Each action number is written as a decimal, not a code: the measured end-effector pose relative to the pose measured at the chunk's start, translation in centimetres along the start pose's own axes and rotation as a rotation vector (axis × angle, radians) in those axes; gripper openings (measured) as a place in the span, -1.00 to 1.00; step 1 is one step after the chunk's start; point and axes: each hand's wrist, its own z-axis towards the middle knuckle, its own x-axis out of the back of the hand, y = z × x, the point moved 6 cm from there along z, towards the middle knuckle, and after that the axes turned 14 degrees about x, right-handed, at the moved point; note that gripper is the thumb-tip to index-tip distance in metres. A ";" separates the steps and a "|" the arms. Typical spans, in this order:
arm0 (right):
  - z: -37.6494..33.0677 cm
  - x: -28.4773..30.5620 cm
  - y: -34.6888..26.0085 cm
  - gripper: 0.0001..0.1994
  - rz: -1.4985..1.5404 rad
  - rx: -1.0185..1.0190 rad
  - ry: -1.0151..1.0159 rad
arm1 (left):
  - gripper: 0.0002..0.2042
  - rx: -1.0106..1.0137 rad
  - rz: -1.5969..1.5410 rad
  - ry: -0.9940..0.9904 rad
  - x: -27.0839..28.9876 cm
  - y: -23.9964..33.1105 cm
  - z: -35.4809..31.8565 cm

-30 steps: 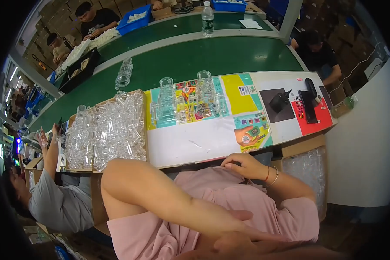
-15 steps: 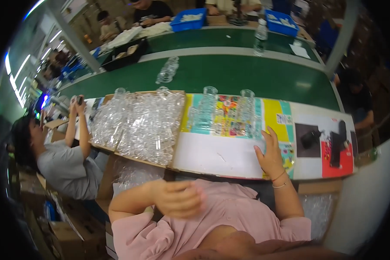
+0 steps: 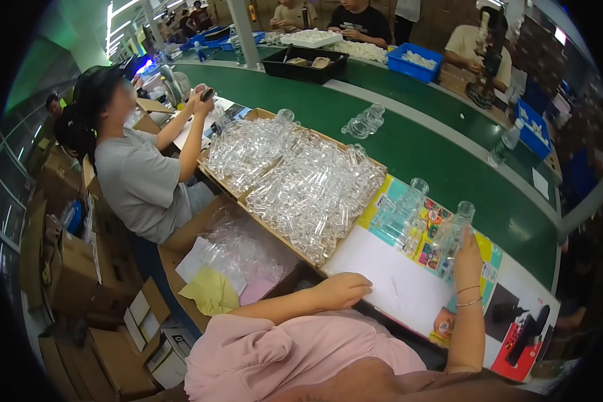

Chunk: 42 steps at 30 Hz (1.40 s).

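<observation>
My right hand (image 3: 469, 261) is at the right side of a clear plastic bottle-shaped piece (image 3: 457, 231), its fingers closing around the piece's edge. That piece lies on a colourful printed board. To its left on the same board lies a second clear bottle-shaped piece (image 3: 407, 204). My left hand (image 3: 345, 291) rests by the near edge of the white board (image 3: 388, 275), fingers together and loosely curled, with nothing visible in them. Left of the boards, a shallow cardboard tray (image 3: 376, 184) is heaped with many clear plastic pieces (image 3: 308, 187).
A clear piece (image 3: 365, 122) lies on the green conveyor (image 3: 435, 151). Below the tray stands an open carton with plastic film (image 3: 241, 244) and yellow paper (image 3: 211, 291). A co-worker in grey (image 3: 141, 154) sits at left. Blue bins (image 3: 412, 63) and a black tray (image 3: 305, 63) stand beyond.
My view has turned, shifting the tray toward the middle. My right hand has moved onto the right-hand clear piece. My left hand has gone from in front of my chest to the board's near edge.
</observation>
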 end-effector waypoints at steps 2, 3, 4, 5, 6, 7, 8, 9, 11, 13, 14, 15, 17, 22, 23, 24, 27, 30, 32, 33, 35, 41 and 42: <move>1.9 0.4 1.9 -0.47 0.075 -0.077 0.033 | -0.74 -0.026 0.008 0.030 0.1 -0.3 0.1; 3.4 0.2 2.6 -0.47 0.067 -0.074 0.033 | -0.74 -0.028 0.004 0.036 -0.1 -0.8 0.3; 5.2 0.0 3.2 -0.48 0.105 -0.034 0.077 | -0.74 0.017 -0.003 0.040 -0.2 -1.4 0.4; 6.7 0.1 3.6 -0.49 0.135 0.000 0.117 | -0.74 0.059 -0.019 0.039 -0.5 -1.8 0.5; 8.1 -0.2 4.2 -0.50 0.084 -0.005 0.118 | -0.72 0.022 0.064 0.075 -0.3 -1.4 0.7; 9.9 -0.7 4.7 -0.51 0.033 -0.008 0.124 | -0.72 0.000 0.048 0.071 -0.4 -1.2 0.8; 11.6 -1.4 4.8 -0.52 0.008 -0.014 0.118 | -0.70 0.011 0.123 0.086 -0.6 -1.2 0.9; 13.0 -1.9 4.9 -0.53 -0.018 -0.019 0.109 | -0.69 0.022 0.195 0.101 -0.8 -1.2 0.9; 15.9 -3.4 5.4 -0.54 -0.043 -0.036 0.099 | -0.66 0.010 0.217 0.130 -0.9 -1.3 1.0; 17.7 -5.1 6.0 -0.54 -0.058 -0.043 0.089 | -0.66 -0.002 0.264 0.114 -0.8 -1.4 1.0; 18.5 -6.2 6.1 -0.55 -0.084 -0.034 0.087 | -0.66 -0.006 0.294 0.129 -1.0 -1.5 0.7; 19.4 -6.9 6.1 -0.56 -0.108 -0.024 0.086 | -0.66 0.007 0.299 0.138 -1.2 -1.7 0.6; 19.4 -8.3 7.6 -0.56 -0.127 -0.030 0.057 | -0.66 0.022 0.288 0.117 -1.6 -2.1 0.2; 19.1 -9.4 9.6 -0.53 -0.167 -0.030 -0.007 | -0.66 -0.020 0.310 0.160 -2.9 -2.5 -0.3; 18.7 -9.4 10.9 -0.53 -0.189 -0.015 -0.008 | -0.68 -0.053 0.300 0.161 -3.0 -2.5 -0.4; 18.6 -9.7 11.3 -0.49 -0.168 -0.004 -0.013 | -0.68 -0.031 0.324 0.167 -2.9 -2.5 -0.5; 17.9 -8.3 10.9 -0.45 -0.154 0.006 -0.049 | -0.70 -0.054 0.356 0.181 -3.1 -2.5 -0.4; 17.6 -8.7 11.5 -0.44 -0.171 -0.010 -0.084 | -0.71 -0.171 0.440 0.288 -3.0 -2.3 -0.7; 17.1 -8.3 11.6 -0.42 -0.193 -0.040 -0.092 | -0.70 -0.170 0.436 0.312 -2.5 -2.0 -0.5; 16.8 -7.9 11.3 -0.40 -0.122 -0.096 -0.096 | -0.70 -0.180 0.420 0.306 -2.0 -1.9 -0.4; 16.5 -7.4 10.9 -0.40 -0.005 -0.045 -0.008 | -0.70 -0.065 0.304 0.174 -0.9 -1.5 0.2; 13.2 0.2 -2.8 -0.43 0.277 0.314 0.228 | -0.66 -0.009 0.272 0.137 -1.5 -1.5 0.4; 11.9 0.4 -5.4 -0.43 0.321 0.379 0.198 | -0.66 -0.022 0.290 0.160 -1.3 -1.8 0.5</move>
